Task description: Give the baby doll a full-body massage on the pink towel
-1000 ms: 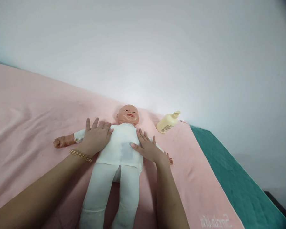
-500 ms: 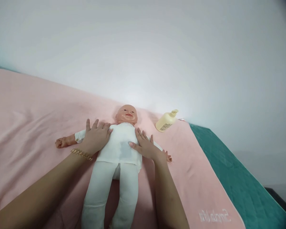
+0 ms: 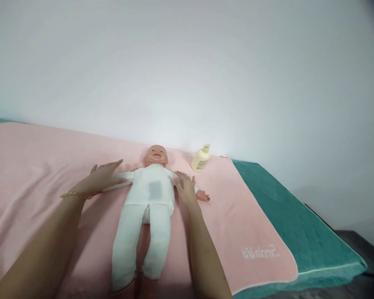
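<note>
A baby doll (image 3: 152,187) lies on its back, its head toward the wall. It has white cloth on its body, arms and legs, and a grey patch on the belly. My left hand (image 3: 103,176), a gold bracelet at the wrist, is over the doll's arm on the left, fingers stretched out and holding nothing; the doll's hand on that side is hidden. On the other side my right hand (image 3: 186,186) rests open at the doll's shoulder and upper arm, fingers spread. Beyond it, a pale yellow pump bottle (image 3: 200,159) stands upright.
Under the doll a pink blanket (image 3: 230,224) with white lettering is spread over a green quilted mat (image 3: 286,207). A pale wall (image 3: 187,74) rises behind. Something dark (image 3: 361,245) is beyond the mat's right edge.
My left hand has moved left off the doll's chest and shoulder to over its arm. My right hand has slid off the chest to the shoulder and upper arm. The view has shifted.
</note>
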`<state>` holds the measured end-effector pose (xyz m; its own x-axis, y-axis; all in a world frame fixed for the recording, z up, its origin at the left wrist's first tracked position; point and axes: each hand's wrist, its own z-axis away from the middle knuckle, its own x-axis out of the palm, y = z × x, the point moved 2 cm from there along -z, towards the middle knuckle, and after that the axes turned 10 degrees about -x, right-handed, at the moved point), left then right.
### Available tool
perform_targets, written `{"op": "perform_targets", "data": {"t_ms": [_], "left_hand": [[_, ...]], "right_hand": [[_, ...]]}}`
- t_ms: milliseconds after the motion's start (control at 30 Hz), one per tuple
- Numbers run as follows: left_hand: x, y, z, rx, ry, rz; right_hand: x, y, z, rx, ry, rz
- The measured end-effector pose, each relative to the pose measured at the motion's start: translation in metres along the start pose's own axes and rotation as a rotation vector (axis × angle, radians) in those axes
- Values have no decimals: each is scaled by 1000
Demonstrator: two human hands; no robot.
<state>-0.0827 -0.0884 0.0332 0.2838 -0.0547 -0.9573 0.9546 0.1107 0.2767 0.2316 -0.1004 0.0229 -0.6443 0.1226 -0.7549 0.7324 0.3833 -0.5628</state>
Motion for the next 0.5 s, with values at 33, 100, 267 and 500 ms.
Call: {"op": "perform_targets", "data": {"t_ms": [33, 100, 267, 500], "left_hand": [[-5, -9, 5, -37, -12, 35], [-8, -24, 15, -57, -35, 59], [4, -54, 20, -54, 72, 4], [17, -95, 9, -181, 69, 2]], "right_hand": [[-3, 5, 6, 33, 78, 14], [-10, 15, 18, 115, 181, 43], [-17, 33, 45, 351, 311, 145], [-13, 46, 76, 539, 338, 303]]}}
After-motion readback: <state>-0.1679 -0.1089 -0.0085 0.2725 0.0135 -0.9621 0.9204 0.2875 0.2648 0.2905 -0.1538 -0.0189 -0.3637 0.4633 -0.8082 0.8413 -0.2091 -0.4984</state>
